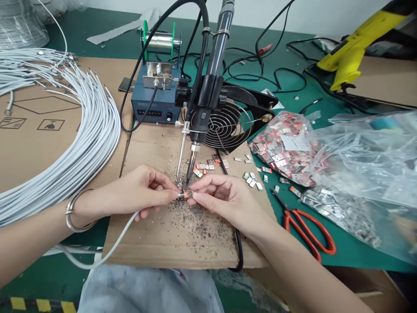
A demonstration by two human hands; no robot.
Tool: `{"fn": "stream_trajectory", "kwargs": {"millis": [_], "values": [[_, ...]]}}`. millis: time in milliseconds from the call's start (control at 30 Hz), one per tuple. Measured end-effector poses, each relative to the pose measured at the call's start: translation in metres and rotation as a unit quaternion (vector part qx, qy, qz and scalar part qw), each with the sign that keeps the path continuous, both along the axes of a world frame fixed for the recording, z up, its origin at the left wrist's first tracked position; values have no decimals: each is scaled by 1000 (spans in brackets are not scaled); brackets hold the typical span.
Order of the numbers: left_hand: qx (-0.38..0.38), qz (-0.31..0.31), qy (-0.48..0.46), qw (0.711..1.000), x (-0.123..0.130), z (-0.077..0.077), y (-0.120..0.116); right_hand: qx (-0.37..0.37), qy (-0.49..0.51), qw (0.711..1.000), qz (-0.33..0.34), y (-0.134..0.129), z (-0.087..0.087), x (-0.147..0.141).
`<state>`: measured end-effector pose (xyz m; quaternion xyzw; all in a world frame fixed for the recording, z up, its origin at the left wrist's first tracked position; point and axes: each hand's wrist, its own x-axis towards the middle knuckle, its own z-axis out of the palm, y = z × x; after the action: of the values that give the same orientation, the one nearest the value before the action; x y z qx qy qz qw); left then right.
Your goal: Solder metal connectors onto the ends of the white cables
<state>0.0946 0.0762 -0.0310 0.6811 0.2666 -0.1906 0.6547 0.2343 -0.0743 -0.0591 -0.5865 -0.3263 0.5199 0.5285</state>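
Between finger and thumb, my left hand point(151, 191) pinches the end of a light grey cable point(119, 241), which loops down over the board's front edge. My right hand point(221, 198) is closed on a small USB connector point(189, 194) with an orange-red part. The cable end and the connector meet right under the tip of a mounted soldering iron point(192, 167). A thin bent solder feed tube point(181, 158) comes down beside that tip. Fingers partly cover the joint, so its exact contact is hard to see.
Left lies a big coil of grey cables point(97, 117). Behind stand a solder feeder point(153, 95) with its spool and a fan point(233, 117). Loose connectors point(206, 166), bagged parts point(283, 148) and red-handled scissors point(309, 230) are on the right. Solder debris covers the cardboard point(146, 248).
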Motion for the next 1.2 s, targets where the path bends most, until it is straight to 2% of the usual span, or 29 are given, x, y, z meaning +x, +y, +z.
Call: {"fn": "stream_trajectory", "kwargs": {"millis": [167, 333, 567, 733, 933, 1000, 1033, 1067, 1100, 1133, 1200], "values": [[2, -10, 3, 1000, 0, -8, 1, -11, -17, 1000, 11, 2, -2, 0], [16, -27, -14, 999, -5, -5, -5, -9, -33, 999, 40, -3, 4, 2], [-12, -68, -60, 996, -31, 5, -35, 35, -45, 997, 48, -36, 23, -11], [-53, -52, -94, 993, -45, 7, -54, 79, -2, 996, 32, -55, 23, -26], [23, -56, -135, 989, -57, 15, -66, 105, 6, 994, 33, -70, 23, -40], [29, -72, -139, 987, -64, 9, -76, 81, -25, 994, 69, -81, 25, -39], [46, -100, -151, 982, -69, 3, -83, 65, -60, 992, 89, -89, 26, -38], [89, -141, -172, 971, -73, -6, -92, 49, -108, 988, 97, -98, 26, -36], [165, -194, -195, 947, -78, -15, -101, 43, -168, 981, 88, -107, 25, -33], [269, -243, -219, 906, -83, -25, -109, 37, -226, 972, 44, -117, 23, -30], [478, -301, -229, 793, -92, -41, -121, 21, -291, 952, -91, -136, 14, -23]]}}
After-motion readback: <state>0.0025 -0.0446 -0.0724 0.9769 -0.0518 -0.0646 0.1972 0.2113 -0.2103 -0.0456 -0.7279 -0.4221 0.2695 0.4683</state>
